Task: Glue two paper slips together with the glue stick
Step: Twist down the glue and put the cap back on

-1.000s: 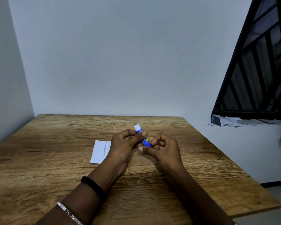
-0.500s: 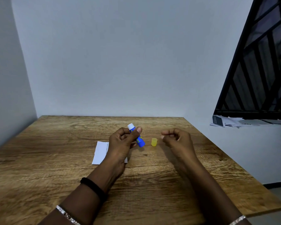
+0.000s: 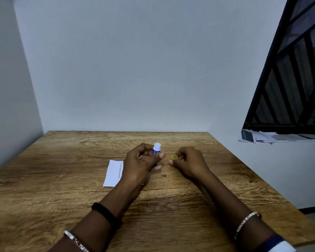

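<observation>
My left hand (image 3: 141, 162) grips a blue glue stick (image 3: 155, 151) nearly upright, its white end (image 3: 157, 146) pointing up. Just to the right, my right hand (image 3: 188, 163) pinches a small yellow cap (image 3: 174, 156) between thumb and fingertips, low over the wooden table (image 3: 62, 197). A white paper slip (image 3: 113, 173) with a line of print lies flat on the table, its right part hidden under my left hand and wrist. I cannot tell whether a second slip lies beneath it.
Walls close off the table at the back and left. The table's right edge (image 3: 262, 180) drops to the floor. A window ledge at the right holds loose papers (image 3: 255, 138) below a black grille (image 3: 295, 79).
The cap came off the glue stick and stood on the table. My right hand has since moved back left onto the cap. My left hand has tilted the stick more upright.
</observation>
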